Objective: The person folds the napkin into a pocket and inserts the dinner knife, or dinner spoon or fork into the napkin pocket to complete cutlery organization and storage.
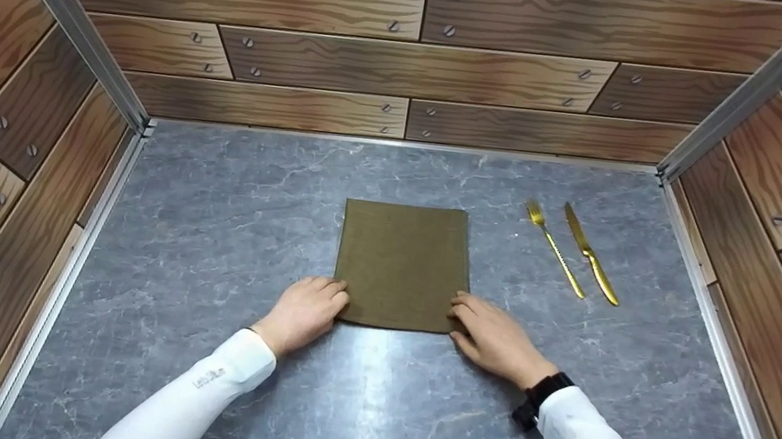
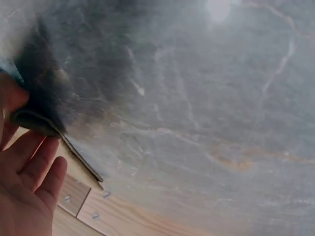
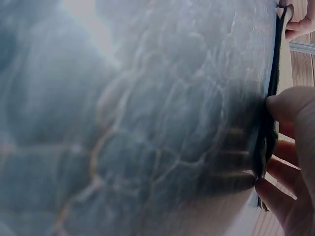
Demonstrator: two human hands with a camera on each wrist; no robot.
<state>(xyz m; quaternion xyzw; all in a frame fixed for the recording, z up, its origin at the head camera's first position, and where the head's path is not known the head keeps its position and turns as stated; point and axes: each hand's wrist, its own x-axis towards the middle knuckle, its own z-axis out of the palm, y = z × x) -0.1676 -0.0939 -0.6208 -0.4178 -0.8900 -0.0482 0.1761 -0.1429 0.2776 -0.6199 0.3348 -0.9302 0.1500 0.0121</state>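
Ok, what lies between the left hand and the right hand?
The near part of a flat, squarish olive-brown fabric cloth; the head view shows it.

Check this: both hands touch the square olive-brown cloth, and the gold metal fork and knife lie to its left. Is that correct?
No, the gold metal fork and knife lie to the right of the square olive-brown cloth, as the head view shows. The left hand and right hand do touch it.

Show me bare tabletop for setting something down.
Bare: the tabletop between left wall and brown cloth, and the strip between cloth and back wall. Crowded: the cloth's near corners, held by left hand and right hand, and farther right, where fork and knife lie.
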